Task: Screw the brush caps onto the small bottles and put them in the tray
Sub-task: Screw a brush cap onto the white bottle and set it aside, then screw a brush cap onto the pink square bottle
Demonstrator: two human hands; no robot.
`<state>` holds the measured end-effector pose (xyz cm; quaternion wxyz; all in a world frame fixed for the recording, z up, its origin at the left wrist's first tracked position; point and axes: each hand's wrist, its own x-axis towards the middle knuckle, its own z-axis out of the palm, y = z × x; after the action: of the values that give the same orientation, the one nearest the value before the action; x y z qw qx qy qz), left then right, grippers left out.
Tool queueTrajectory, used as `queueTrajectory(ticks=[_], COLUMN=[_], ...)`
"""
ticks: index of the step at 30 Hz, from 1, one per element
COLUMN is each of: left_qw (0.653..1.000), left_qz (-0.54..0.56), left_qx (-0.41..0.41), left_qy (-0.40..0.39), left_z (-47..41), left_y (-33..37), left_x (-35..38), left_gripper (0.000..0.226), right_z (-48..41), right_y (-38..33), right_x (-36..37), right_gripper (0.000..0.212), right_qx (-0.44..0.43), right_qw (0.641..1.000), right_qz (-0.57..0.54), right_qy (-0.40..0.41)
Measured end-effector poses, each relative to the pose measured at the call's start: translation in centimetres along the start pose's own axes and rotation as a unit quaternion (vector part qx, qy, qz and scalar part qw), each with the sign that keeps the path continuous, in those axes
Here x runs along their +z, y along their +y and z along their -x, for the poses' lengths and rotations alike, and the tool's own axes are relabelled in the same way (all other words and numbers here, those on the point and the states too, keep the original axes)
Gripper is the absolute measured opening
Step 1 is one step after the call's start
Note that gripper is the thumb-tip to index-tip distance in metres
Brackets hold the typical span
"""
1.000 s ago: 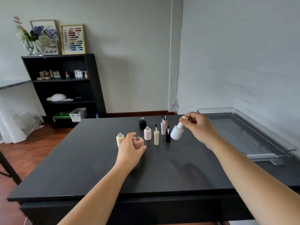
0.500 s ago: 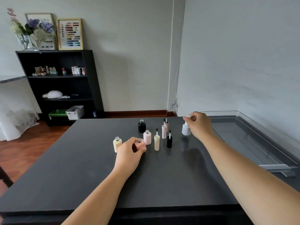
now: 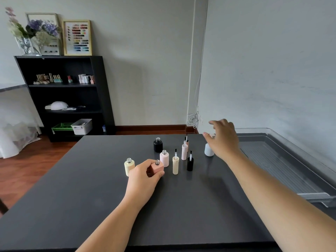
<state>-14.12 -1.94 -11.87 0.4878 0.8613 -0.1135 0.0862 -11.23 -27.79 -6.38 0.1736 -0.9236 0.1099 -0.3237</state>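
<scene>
My left hand grips a salmon-pink uncapped bottle that stands on the black table. Beside it stand a cream bottle, a pale pink bottle and a black bottle, all uncapped. Brush caps stand brush-up nearby: cream, pale pink, black and one more behind. A capped white bottle stands on the table near the clear tray. My right hand hovers just above it, fingers spread, holding nothing.
A black shelf unit with small bottles, bins and framed charts stands against the far wall to the left. The wall runs along the tray's right side. Coiled white cable hangs at the corner behind the table.
My right hand carried the capped white bottle rightward, set it down on the table beside the tray and let go. My left hand stayed on the salmon-pink bottle.
</scene>
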Motion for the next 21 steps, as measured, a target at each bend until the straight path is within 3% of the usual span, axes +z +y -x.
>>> queueTrajectory(ticks=[3, 10, 15, 21], left_qw=[1.0, 1.0, 0.999, 0.999], left_qz=[0.008, 0.026, 0.03, 0.033], left_qx=[-0.005, -0.016, -0.016, -0.016], left_qy=[0.002, 0.001, -0.001, 0.003], left_z=[0.0, 0.1, 0.0, -0.3], left_y=[0.2, 0.1, 0.0, -0.1], left_x=[0.0, 0.0, -0.2, -0.1], left_gripper=[0.023, 0.024, 0.024, 0.024], right_z=[-1.4, -3.6, -4.4, -4.4], right_y=[-1.7, -3.8, -4.9, -5.4], right_x=[-0.4, 1.0, 1.8, 2.6], right_gripper=[0.035, 0.042, 0.035, 0.012], right_qx=[-0.098, -0.15, -0.137, -0.137], right_qw=[0.993, 0.942, 0.934, 0.94], right_qz=[0.023, 0.158, 0.147, 0.147], right_qy=[-0.054, -0.254, -0.296, -0.277])
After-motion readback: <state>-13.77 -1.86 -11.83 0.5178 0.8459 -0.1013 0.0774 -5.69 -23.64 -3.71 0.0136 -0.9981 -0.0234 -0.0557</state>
